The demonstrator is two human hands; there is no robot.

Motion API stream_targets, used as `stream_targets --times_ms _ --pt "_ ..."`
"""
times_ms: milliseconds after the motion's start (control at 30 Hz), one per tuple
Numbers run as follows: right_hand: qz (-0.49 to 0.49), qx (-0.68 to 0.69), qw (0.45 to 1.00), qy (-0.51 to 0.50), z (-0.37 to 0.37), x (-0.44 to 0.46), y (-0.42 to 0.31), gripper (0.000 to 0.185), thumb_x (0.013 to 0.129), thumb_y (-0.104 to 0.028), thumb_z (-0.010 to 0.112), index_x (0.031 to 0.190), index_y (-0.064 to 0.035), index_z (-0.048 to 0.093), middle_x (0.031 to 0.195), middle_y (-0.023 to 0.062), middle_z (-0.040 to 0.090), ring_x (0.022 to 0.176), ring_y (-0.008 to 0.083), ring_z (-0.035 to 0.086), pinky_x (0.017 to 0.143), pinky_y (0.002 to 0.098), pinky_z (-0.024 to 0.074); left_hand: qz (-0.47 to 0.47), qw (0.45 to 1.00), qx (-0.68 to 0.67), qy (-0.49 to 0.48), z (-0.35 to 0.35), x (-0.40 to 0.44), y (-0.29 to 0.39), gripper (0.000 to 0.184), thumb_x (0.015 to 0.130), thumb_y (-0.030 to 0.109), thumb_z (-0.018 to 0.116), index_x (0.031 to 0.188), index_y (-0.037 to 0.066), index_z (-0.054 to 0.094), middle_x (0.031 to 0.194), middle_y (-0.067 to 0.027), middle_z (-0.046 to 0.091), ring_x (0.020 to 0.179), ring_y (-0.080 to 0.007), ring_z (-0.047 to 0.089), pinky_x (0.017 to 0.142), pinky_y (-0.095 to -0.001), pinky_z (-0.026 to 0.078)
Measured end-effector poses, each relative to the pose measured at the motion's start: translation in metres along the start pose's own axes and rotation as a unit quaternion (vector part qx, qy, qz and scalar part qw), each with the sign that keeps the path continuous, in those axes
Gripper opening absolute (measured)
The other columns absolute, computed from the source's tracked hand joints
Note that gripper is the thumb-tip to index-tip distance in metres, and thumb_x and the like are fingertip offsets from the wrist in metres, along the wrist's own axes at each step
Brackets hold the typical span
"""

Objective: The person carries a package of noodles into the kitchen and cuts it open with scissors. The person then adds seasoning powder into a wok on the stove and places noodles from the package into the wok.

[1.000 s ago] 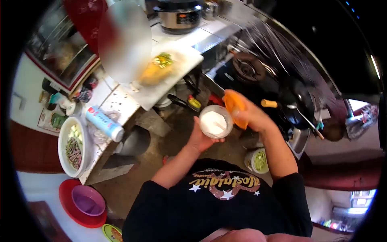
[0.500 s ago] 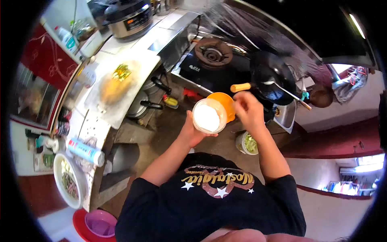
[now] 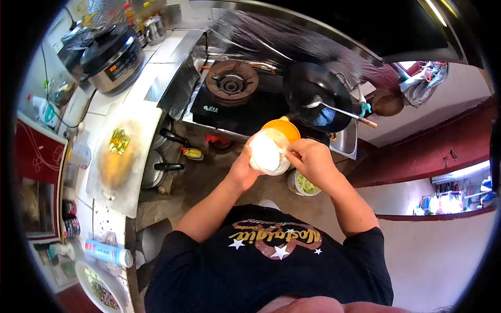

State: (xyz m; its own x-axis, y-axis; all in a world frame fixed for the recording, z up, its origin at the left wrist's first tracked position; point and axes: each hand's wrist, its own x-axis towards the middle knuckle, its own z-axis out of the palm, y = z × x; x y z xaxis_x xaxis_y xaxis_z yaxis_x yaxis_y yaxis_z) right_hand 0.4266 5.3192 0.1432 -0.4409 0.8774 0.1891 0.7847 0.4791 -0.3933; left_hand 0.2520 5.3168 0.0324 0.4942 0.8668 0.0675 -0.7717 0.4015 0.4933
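Observation:
My left hand [image 3: 243, 171] is closed around a clear plastic tub [image 3: 282, 165] of white powder [image 3: 265, 151], tilted so that its mouth faces me. An orange lid [image 3: 282, 127] shows just beyond the far rim; whether it is attached I cannot tell. My right hand [image 3: 312, 163] is pinched at the tub's right rim, fingertips over the opening. Something small and pale may be between those fingers, but it is too bright to name. Past both hands a black wok [image 3: 293, 86] rests on the stove with a ladle [image 3: 342, 112] lying in it.
At left, a cutting board [image 3: 140, 135] bears chopped green and yellow pieces [image 3: 119, 141]. Behind it stands an electric pressure cooker [image 3: 107, 65]. A bare gas burner [image 3: 232, 83] lies left of the wok. Below my right wrist is a bucket of green scraps [image 3: 305, 183]. Lidded pots [image 3: 153, 175] sit under the counter.
My right hand has moved in from beyond the tub to its rim, its fingers now pinched there. My left hand still holds the tub. The camera's view has shifted, moving the kitchen leftward.

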Motion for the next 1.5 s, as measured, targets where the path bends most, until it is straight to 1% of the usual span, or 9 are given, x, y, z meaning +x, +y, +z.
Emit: stream_targets --times_ms 67,233,367,433,633,867,1233,1333,1500 --pt "-0.019 -0.026 0.999 0.030 -0.006 0.001 0.012 0.013 0.072 -0.011 0.066 0.077 -0.0016 0.059 0.071 0.0136 0.059 0.064 0.0276 0.059 0.057 0.0326 0.0456 -0.019 1.000 -0.004 0.002 0.003 0.013 -0.004 0.069 0.085 0.059 0.039 0.137 0.016 0.024 0.134 -0.0067 0.037 0.123 -0.0229 0.038 0.098 -0.0424 0.037" --pt "0.044 0.073 0.996 -0.026 -0.030 -0.004 0.043 0.013 0.075 -0.009 0.065 0.081 -0.0016 0.057 0.066 0.0126 0.057 0.060 0.0204 0.057 0.055 0.0282 0.0439 -0.018 1.000 0.022 -0.002 0.013 0.047 -0.019 0.067 0.088 0.056 0.030 0.137 0.012 0.023 0.136 -0.0082 0.036 0.124 -0.0244 0.037 0.099 -0.0447 0.035" --pt "0.056 0.162 0.985 0.000 -0.052 -0.012 0.082 0.012 0.076 -0.011 0.064 0.078 -0.0029 0.055 0.063 0.0094 0.055 0.056 0.0208 0.055 0.053 0.0293 0.0422 -0.011 0.999 0.038 0.006 0.024 0.081 -0.041 0.063 0.091 0.053 0.026 0.137 0.010 0.024 0.138 -0.0087 0.034 0.125 -0.0245 0.036 0.101 -0.0451 0.033" --pt "0.077 0.259 0.963 0.019 -0.058 -0.022 0.108 0.010 0.076 -0.002 0.063 0.079 -0.0002 0.055 0.065 0.0013 0.052 0.060 0.0055 0.046 0.054 0.0209 0.0386 -0.017 0.998 0.057 0.021 0.025 0.101 -0.054 0.064 0.090 0.054 0.032 0.137 0.010 0.025 0.137 -0.0081 0.035 0.125 -0.0235 0.036 0.102 -0.0434 0.032" --pt "0.101 0.298 0.946 0.075 -0.055 -0.045 0.157 0.007 0.076 0.000 0.063 0.079 -0.0007 0.057 0.070 0.0008 0.054 0.062 0.0052 0.048 0.055 0.0196 0.0391 0.039 0.992 0.119 0.011 0.047 0.138 -0.073 0.078 0.080 0.060 0.050 0.135 0.009 0.027 0.131 -0.0071 0.040 0.123 -0.0208 0.038 0.102 -0.0382 0.031" --pt "0.054 0.265 0.945 0.182 -0.030 -0.040 0.190 0.009 0.074 0.001 0.064 0.077 -0.0003 0.056 0.068 0.0056 0.052 0.059 0.0114 0.048 0.053 0.0232 0.0386 0.069 0.982 0.175 -0.002 0.049 0.167 -0.100 0.079 0.078 0.059 0.053 0.132 0.007 0.028 0.129 -0.0089 0.041 0.121 -0.0209 0.039 0.102 -0.0369 0.030" --pt "0.069 0.342 0.915 0.200 -0.033 -0.024 0.226 0.006 0.076 0.002 0.062 0.078 -0.0003 0.056 0.078 0.0031 0.058 0.065 0.0070 0.049 0.058 0.0203 0.0392 -0.020 0.992 0.072 0.103 0.032 0.185 -0.103 0.075 0.081 0.064 0.041 0.135 0.014 0.027 0.132 -0.0071 0.041 0.119 -0.0233 0.043 0.092 -0.0446 0.041" --pt "0.086 0.361 0.907 0.200 -0.033 -0.017 0.234 0.006 0.077 0.002 0.061 0.079 -0.0006 0.056 0.079 0.0030 0.058 0.065 0.0063 0.049 0.057 0.0199 0.0390 -0.007 0.983 0.112 0.145 0.031 0.188 -0.104 0.078 0.080 0.069 0.034 0.133 0.013 0.030 0.126 -0.0108 0.046 0.111 -0.0258 0.050 0.079 -0.0456 0.051" --pt "0.132 0.369 0.888 0.240 -0.032 0.003 0.260 0.008 0.077 -0.005 0.063 0.076 -0.0007 0.056 0.069 0.0016 0.056 0.060 0.0056 0.046 0.055 0.0208 0.0387 0.021 0.980 0.099 0.169 0.022 0.177 -0.095 0.072 0.084 0.067 0.026 0.133 0.014 0.030 0.125 -0.0121 0.046 0.108 -0.0276 0.053 0.076 -0.0441 0.053"
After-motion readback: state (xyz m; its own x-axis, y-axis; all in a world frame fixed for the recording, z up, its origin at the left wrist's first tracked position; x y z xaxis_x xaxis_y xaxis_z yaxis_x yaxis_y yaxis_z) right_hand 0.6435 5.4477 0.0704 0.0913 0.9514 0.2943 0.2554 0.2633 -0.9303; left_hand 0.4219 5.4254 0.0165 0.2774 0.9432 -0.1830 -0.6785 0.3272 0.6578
